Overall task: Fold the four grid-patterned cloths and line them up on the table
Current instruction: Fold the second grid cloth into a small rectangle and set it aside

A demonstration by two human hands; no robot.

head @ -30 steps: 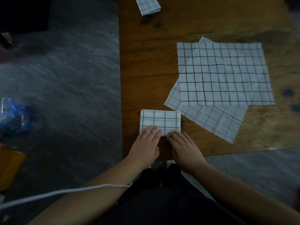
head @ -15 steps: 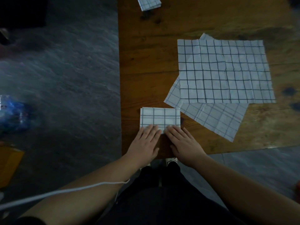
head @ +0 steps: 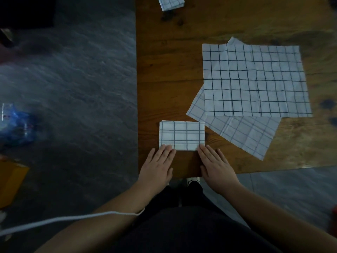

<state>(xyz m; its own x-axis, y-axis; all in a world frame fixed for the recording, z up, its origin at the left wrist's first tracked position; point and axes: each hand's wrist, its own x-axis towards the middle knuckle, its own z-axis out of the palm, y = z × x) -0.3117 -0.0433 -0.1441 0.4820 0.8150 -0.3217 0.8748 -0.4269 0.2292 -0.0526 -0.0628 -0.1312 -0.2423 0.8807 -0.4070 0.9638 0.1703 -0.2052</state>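
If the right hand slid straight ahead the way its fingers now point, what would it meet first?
The right hand lies flat, its fingertips already at the near right corner of the folded cloth, so it would push that first. Its fingers angle slightly leftward, away from the unfolded cloths.

Single head-worn wide-angle view, looking steeply down from above the person's own forearms. Both flat hands, the left hand (head: 157, 165) and the right hand (head: 216, 168), sit close at lower centre. The wooden table (head: 169, 84) extends beyond the fingertips, with floor left of the left hand.
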